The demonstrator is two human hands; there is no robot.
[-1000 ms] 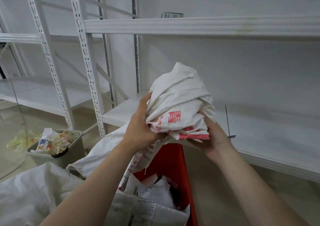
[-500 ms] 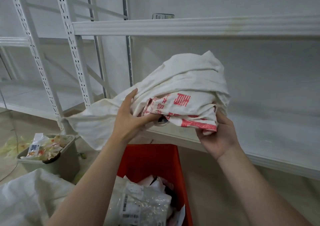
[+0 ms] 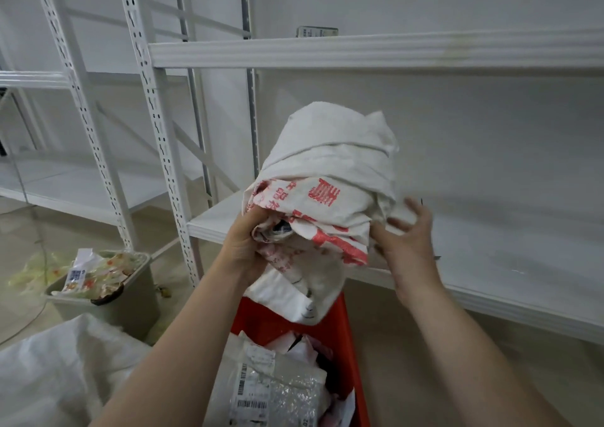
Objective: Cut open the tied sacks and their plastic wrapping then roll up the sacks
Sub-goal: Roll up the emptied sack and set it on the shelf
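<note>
The left hand (image 3: 243,247) grips the rolled red-printed sack (image 3: 330,168) at its lower edge while the right hand (image 3: 408,240), fingers spread and blurred, touches its right side, above a red crate (image 3: 258,325).

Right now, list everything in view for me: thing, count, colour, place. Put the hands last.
rolled sack: 1, white with red print, held up in front of the shelving, loose tail hanging toward the crate
crate: 1, red, below the rolled sack
parcels: several, clear and white wrapping with barcode labels, inside the crate
second sack: 1, white, bottom left
bin: 1, grey-green, on the floor at left, filled with wrappers
shelving: 2 units seen, white metal, along the wall
left hand: grips the rolled sack's lower left
right hand: blurred, fingers spread at the rolled sack's right side
</note>
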